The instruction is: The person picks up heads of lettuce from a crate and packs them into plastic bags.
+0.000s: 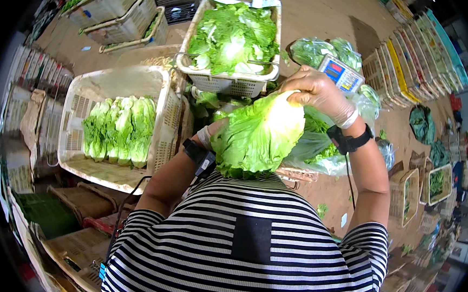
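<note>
A broad green lettuce [256, 134] hangs in front of my striped shirt, its pale part brightly lit. My right hand [314, 94], in a thin translucent glove, pinches the lettuce's upper right edge between thumb and fingers. At the lettuce's left side is my left hand [209, 134], also gloved; the leaves cover its fingers, so its grip cannot be made out. Beyond the lettuce, a white plastic crate [233, 85] is heaped with loose lettuce leaves [231, 34]. To the left, a larger white crate [109, 178] holds a row of trimmed lettuce heads [120, 130].
Right of the far crate sits a scale with a blue panel [341, 73], next to bagged greens [311, 52]. Clear plastic bags [320, 157] of greens lie under my right forearm. Stacked crates [414, 58] stand far right, and more crates [119, 8] of greens far left.
</note>
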Demonstrator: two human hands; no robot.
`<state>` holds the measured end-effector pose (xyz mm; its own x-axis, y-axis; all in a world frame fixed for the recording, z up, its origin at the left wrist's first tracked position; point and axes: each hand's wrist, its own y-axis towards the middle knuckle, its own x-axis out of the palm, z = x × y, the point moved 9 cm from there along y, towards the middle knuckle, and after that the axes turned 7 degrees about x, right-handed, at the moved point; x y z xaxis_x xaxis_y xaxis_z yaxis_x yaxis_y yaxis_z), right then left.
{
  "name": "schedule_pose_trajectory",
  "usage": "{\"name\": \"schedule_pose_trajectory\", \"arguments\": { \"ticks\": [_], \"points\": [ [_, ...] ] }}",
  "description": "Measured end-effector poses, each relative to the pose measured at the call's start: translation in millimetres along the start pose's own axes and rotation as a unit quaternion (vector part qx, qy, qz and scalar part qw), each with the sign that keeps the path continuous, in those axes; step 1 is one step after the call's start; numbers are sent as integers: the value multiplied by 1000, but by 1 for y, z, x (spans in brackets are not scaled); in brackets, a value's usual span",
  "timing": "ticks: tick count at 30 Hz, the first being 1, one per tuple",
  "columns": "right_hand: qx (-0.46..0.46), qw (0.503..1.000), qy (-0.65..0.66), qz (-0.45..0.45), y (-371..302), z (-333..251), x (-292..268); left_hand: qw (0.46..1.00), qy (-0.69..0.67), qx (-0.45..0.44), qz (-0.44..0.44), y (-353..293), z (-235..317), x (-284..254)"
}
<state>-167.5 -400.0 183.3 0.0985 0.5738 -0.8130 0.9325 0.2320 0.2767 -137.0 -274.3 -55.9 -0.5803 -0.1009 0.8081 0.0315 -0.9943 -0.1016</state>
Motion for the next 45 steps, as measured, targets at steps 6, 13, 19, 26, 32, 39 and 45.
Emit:
{"name": "schedule_pose_trajectory", "arguments": {
  "ticks": [6,13,19,26,32,39,45],
  "points": [
    [266,781,489,284,54,126,24,933,227,269,73,-34,74,-23],
    [400,840,366,23,86,161,95,734,529,322,278,-100,148,13],
    [342,873,345,42,39,81,95,625,663,322,257,-86,165,50],
    [302,813,398,299,-86,67,33,692,602,394,63,-21,131,63],
    [220,774,465,368,-179,45,7,871,428,238,-48,50,39,99],
    [221,499,655,522,-289,58,54,544,730,413,-32,72,12,221],
    [206,359,676,610,-422,57,68,554,698,449,-61,84,-35,258]
  ]
}}
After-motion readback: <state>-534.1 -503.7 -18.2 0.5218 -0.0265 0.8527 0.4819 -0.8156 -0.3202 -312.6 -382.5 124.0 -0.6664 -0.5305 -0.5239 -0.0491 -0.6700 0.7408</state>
